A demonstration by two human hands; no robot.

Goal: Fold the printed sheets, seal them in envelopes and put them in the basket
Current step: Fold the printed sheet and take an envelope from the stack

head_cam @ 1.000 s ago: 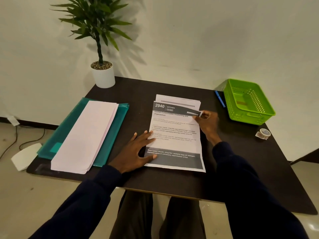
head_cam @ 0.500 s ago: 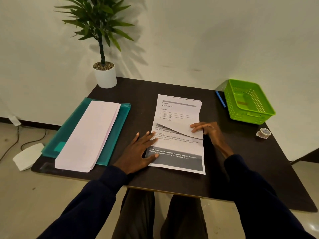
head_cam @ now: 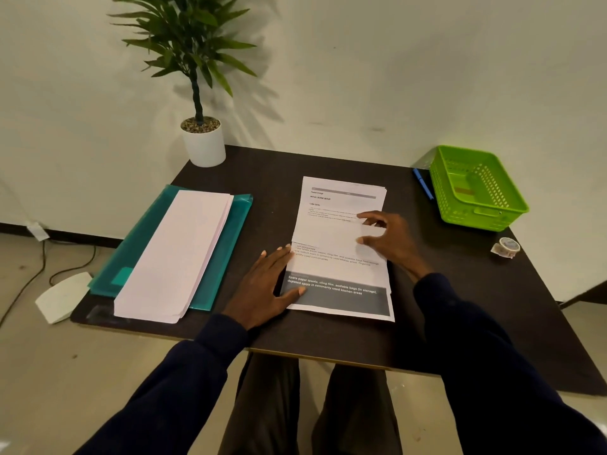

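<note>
The left hand (head_cam: 267,284) lies flat and open on the top printed sheet (head_cam: 338,274), pinning it to the stack so it cannot slide. The right hand (head_cam: 389,239), fingers loosely curled, presses the folded-down upper flap (empty green basket (head_cam: 478,188) waits far right).

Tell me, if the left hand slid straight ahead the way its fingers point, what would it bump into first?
The left hand points forward and right across the printed sheet it presses. It would probably meet the folded-down flap first, then the right hand.
</note>
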